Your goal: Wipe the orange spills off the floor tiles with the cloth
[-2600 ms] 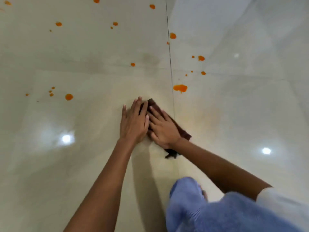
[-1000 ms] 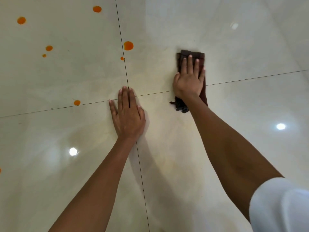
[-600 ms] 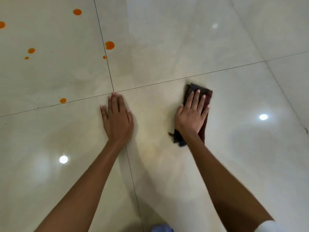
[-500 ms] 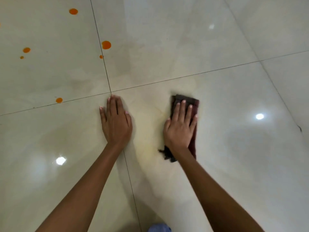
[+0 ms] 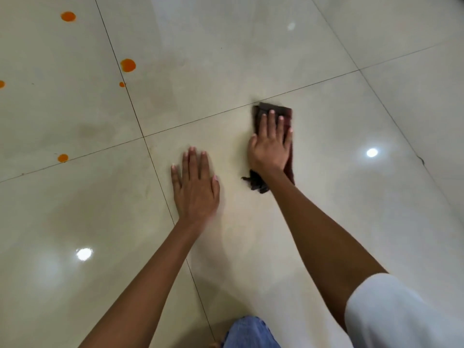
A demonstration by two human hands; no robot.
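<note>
Cloth is lying at the centre of things: a dark maroon folded cloth point(image 5: 286, 114) is sitting flat on the glossy cream floor tiles point(image 5: 326, 222), right of middle, its far edge just near of a grout line. The right hand point(image 5: 271, 144) is pressing it down, fingers straight, slightly spread and laid flat on the fabric rather than gripping it. The left hand point(image 5: 195, 187) is bracing flat on bare tile to the near left, fingers extended and close together, holding nothing. Round orange spills point(image 5: 128, 65) are waiting on the far left tiles, well apart from the cloth. Sweeping leftward with even palm pressure, keeping the fold intact and lifting each blob rather than smearing it, looks like the way to do it well.
</note>
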